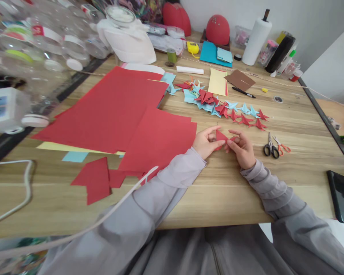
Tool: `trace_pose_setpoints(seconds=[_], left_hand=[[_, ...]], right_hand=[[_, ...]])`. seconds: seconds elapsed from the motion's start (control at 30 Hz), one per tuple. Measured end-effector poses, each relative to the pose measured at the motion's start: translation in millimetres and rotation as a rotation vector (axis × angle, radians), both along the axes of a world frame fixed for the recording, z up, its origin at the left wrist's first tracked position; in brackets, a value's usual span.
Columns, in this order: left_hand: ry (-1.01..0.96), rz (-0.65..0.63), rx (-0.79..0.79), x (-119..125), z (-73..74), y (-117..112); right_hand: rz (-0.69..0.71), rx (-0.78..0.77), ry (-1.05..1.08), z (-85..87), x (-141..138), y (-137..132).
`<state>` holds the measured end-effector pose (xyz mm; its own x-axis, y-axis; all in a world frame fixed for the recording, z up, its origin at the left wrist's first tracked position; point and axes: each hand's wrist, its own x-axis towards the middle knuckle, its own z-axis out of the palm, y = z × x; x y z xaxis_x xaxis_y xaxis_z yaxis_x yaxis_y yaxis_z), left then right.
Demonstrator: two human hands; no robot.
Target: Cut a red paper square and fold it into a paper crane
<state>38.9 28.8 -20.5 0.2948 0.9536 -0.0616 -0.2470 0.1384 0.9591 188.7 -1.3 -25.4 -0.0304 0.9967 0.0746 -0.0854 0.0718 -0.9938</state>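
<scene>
A small folded piece of red paper (221,136) is held between both hands just above the wooden table (218,191). My left hand (206,142) pinches its left side with thumb and fingers. My right hand (242,149) pinches its right side. Both arms wear grey sleeves. Large red paper sheets (117,110) lie to the left of the hands. A row of finished red and light-blue folded paper figures (223,107) lies beyond the hands.
Two pairs of scissors (275,147) lie right of my right hand. A black phone (342,196) sits at the right edge. Red scraps (97,179), a pen (243,92), yellow paper (218,82), a paper-towel roll (256,36) and clear bottles (40,42) are around.
</scene>
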Motion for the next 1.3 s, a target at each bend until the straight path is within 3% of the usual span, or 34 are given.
trace_pose_setpoints(seconds=[0.17, 0.4, 0.77, 1.03, 1.3], left_hand=[[0.006, 0.017, -0.017, -0.1, -0.1, 1.7], [-0.066, 0.048, -0.142, 0.1, 3.3, 2.5], [0.009, 0.031, 0.048, 2.3, -5.8, 0.0], [0.041, 0.068, 0.073, 1.8, -6.0, -0.9], [0.016, 0.012, 0.006, 1.3, -4.0, -2.6]], right_hand=[[0.020, -0.005, -0.011, 2.5, -2.0, -1.0], [-0.145, 0.026, -0.006, 1.3, 1.2, 1.2], [-0.138, -0.027, -0.054, 2.5, -2.3, 3.3], [-0.223, -0.077, 0.002, -0.8, -0.7, 4.8], [-0.178, -0.002, 0.020, -3.4, -4.3, 3.5]])
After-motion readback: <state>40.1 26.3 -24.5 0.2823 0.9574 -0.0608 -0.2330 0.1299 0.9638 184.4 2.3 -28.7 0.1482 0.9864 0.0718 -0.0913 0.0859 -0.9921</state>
